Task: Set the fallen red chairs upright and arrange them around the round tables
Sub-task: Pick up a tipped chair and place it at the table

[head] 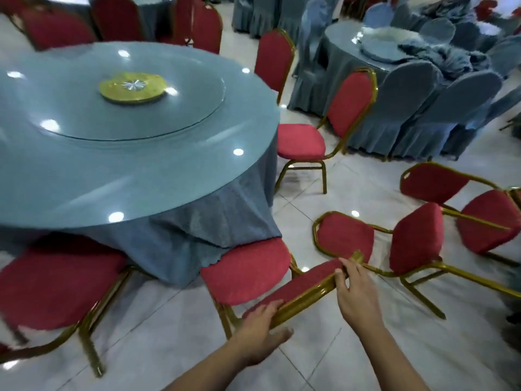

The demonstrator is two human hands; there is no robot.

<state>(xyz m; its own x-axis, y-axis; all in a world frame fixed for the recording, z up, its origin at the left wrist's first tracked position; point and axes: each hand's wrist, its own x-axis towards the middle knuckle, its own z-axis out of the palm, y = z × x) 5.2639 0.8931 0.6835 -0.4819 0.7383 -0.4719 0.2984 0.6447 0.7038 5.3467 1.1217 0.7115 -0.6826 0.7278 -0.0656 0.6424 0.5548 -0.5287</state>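
both hands on near chair (pixel 248 270) backrest by round surface (pixel 135 153), left hand (pixel 263 323) fingers wrapped on gold frame, right hand (pixel 356 289) fingers pinching top edge, two fallen chairs (pixel 377 244) right on tiled floor (pixel 158 334), blue-covered chairs (pixel 408 108) far right

Red chairs (pixel 248 270), gold frames; blue-grey tablecloth (pixel 197 221).

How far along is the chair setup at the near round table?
Done: several red chairs stand upright at the round table, such as the one on its right. In hand: left hand and right hand grip the backrest of the near chair, upright at the table's edge. Left: two fallen chairs on the floor at right.
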